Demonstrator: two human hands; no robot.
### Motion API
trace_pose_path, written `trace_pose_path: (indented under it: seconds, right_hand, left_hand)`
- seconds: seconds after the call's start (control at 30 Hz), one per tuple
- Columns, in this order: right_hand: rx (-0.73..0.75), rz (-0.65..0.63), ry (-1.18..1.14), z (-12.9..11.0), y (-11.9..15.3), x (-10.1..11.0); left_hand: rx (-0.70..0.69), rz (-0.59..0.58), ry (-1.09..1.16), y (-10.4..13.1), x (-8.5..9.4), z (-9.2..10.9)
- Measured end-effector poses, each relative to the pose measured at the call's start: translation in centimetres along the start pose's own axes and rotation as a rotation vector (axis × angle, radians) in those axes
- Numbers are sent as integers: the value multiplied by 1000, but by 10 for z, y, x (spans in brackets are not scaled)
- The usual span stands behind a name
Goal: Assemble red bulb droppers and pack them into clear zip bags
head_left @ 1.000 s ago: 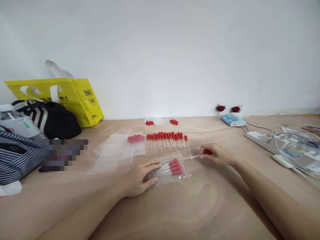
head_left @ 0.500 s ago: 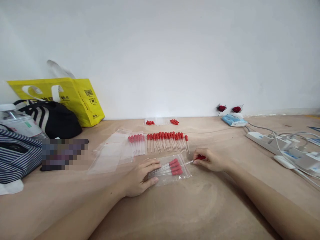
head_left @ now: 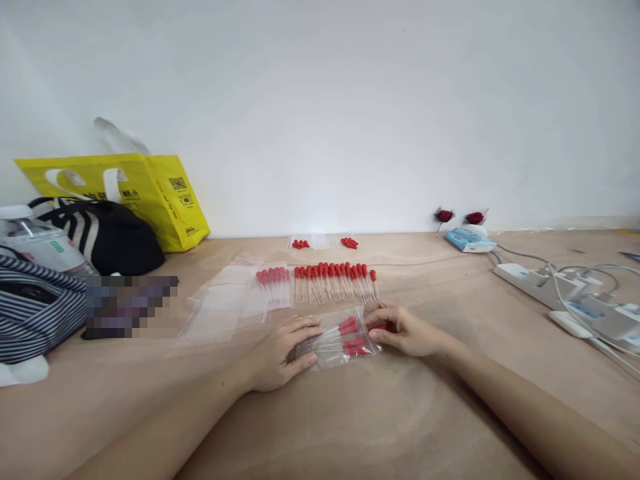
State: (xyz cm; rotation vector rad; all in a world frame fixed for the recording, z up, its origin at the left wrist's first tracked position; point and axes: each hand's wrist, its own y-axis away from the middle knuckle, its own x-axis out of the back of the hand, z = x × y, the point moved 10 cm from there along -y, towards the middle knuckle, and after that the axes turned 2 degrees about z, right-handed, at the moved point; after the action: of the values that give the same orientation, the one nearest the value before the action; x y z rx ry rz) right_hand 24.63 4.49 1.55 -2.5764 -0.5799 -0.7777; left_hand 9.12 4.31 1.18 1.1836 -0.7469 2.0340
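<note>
A clear zip bag point(head_left: 325, 357) lies on the table, holding several droppers point(head_left: 353, 345) with red bulbs and thin clear stems pointing left. My left hand point(head_left: 283, 353) rests on the bag's left end, fingers stretched flat and thumb apart. At the bag's right end, the mouth, my right hand point(head_left: 400, 330) is closed around the red bulb of another dropper point(head_left: 379, 329). Its stem reaches into the bag, partly lost in the clear plastic. Beyond the bag is a row of loose droppers point(head_left: 335, 272). Left of that row, more droppers point(head_left: 273, 277) show through a clear bag.
Flat clear bags point(head_left: 215, 313) are spread on the left. Bagged red bulbs point(head_left: 349, 243) lie by the wall. A yellow bag point(head_left: 165, 200), black bag point(head_left: 120, 233) and striped bag point(head_left: 45, 320) stand left. Right are a blue tissue pack point(head_left: 467, 240) and a power strip point(head_left: 530, 280) with cables.
My right hand has moved left to the bag's mouth, and the dropper's stem has slid into the bag. My left hand has stayed in place.
</note>
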Motion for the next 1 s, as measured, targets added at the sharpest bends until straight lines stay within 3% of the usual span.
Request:
trace_pose_path:
  seconds: [0.13,0.23,0.5,0.73,1.0]
  right_hand:
    - [-186,-8,-276,29,6,1]
    - [-245,21,-397,38,5,-4]
    - [-206,195,-260,36,-6,-8]
    - [-257,88,-400,35,-6,-15]
    - [-299,199,-341,47,-8,-14]
  left_hand:
    - [4,-7,3,0,1,2]
    - [1,-8,3,0,1,4]
    - [17,-6,6,-1,1,2]
    - [16,7,6,0,4,3]
    - [8,14,1,-1,4,6]
